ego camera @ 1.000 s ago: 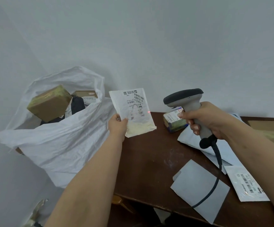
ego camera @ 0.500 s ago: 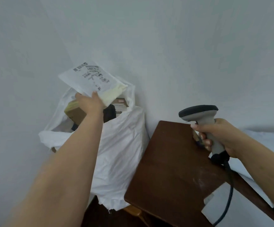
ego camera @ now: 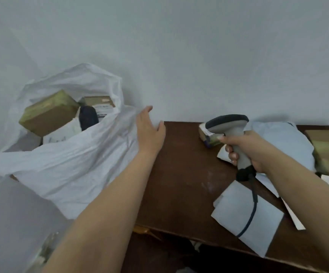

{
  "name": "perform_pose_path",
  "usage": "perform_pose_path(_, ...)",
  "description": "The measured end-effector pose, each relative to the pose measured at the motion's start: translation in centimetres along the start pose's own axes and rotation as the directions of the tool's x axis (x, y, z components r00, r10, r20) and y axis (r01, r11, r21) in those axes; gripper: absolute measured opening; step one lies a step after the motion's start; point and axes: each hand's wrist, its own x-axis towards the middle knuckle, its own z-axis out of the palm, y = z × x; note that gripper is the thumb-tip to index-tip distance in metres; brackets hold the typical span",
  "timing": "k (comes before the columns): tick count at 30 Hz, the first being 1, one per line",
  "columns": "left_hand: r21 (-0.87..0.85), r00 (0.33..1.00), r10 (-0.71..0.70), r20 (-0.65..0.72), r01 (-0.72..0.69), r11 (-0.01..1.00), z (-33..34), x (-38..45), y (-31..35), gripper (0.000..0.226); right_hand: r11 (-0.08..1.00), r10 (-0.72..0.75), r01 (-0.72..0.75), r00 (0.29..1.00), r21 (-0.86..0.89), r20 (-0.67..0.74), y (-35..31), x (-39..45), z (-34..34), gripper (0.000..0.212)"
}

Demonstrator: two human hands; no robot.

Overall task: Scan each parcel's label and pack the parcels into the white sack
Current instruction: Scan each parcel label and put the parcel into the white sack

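Hands: left [ego camera: 149,129] empty beside crinkled sack [ego camera: 71,166].

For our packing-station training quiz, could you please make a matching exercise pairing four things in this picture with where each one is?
Things:
1. scanner
2. brown box
3. grey mailer
4. left hand

Places:
A. flat on the table's near edge, under the cable
B. inside the white sack
C. empty, between the sack and the table
D. gripped in the right hand

Pairs: 1-D, 2-B, 3-A, 4-C. The white sack stands left of the table; the right hand is over the table.
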Motion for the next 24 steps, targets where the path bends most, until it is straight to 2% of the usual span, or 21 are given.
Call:
perform_pose_path(3, -0.019, 0.962, -0.056, 0.266, 0.063, 0.998, 5.8, -6.8, 0.8, 0.055, 0.995, 0.093, -0.089, 0.992, 0.05, -0.084, 2.9, -0.7, -3.4, 0.012)
perform_pose_path(5, 0.034, 0.876, -0.119, 0.467, 0.117, 0.993, 9.0, -11.6, 1.5, 0.058, 0.987, 0.152, -0.143, 0.979, 0.071, -0.137, 5.1, -1.2, -5.8, 0.013)
perform_pose_path(8, 0.063, 0.679, -0.118, 0.725, 0.105, 0.992, 12.9, -18.0, 2.8, 0.058, 0.977, 0.207, -0.19, 0.96, 0.1, -0.188, 8.1, -2.2, -9.5, 0.015)
perform_pose_path(11, 0.111, 0.47, -0.102, 0.877, 0.008, 0.994, 15.3, -22.4, 3.9, 0.064, 0.969, 0.236, -0.213, 0.947, 0.122, -0.219, 10.2, -3.0, -12.2, 0.017)
perform_pose_path(14, 0.226, 0.178, -0.195, 0.965, -0.174, 0.959, 16.1, -25.4, 3.9, 0.097, 0.963, 0.254, -0.223, 0.941, 0.153, -0.226, 11.5, -3.2, -13.8, 0.019)
perform_pose_path(15, 0.247, 0.102, -0.227, 0.969, -0.279, 0.928, 16.0, -26.2, 3.7, 0.11, 0.96, 0.261, -0.228, 0.939, 0.165, -0.222, 11.7, -3.2, -14.0, 0.019)
perform_pose_path(16, 0.254, 0.068, -0.247, 0.967, -0.39, 0.885, 15.7, -27.0, 3.5, 0.12, 0.956, 0.269, -0.234, 0.938, 0.175, -0.217, 11.9, -3.2, -14.2, 0.019)
perform_pose_path(17, 0.256, 0.075, -0.252, 0.965, -0.487, 0.835, 15.3, -27.6, 3.2, 0.125, 0.954, 0.277, -0.24, 0.938, 0.182, -0.21, 12.0, -3.1, -14.3, 0.02)
perform_pose_path(18, 0.26, 0.115, -0.236, 0.965, -0.557, 0.789, 14.8, -28.2, 3.0, 0.121, 0.951, 0.282, -0.246, 0.938, 0.185, -0.201, 12.0, -3.0, -14.3, 0.02)
perform_pose_path(20, 0.257, 0.223, -0.148, 0.963, -0.615, 0.745, 13.9, -28.7, 2.3, 0.097, 0.951, 0.283, -0.251, 0.941, 0.18, -0.183, 11.8, -2.9, -14.1, 0.018)
perform_pose_path(22, 0.235, 0.3, -0.062, 0.952, -0.587, 0.775, 13.1, -28.7, 1.6, 0.076, 0.955, 0.276, -0.251, 0.947, 0.16, -0.164, 11.4, -2.7, -13.9, 0.016)
perform_pose_path(24, 0.219, 0.355, -0.051, 0.933, -0.453, 0.864, 12.5, -28.1, 1.0, 0.054, 0.958, 0.269, -0.248, 0.951, 0.143, -0.151, 11.0, -2.4, -13.6, 0.015)
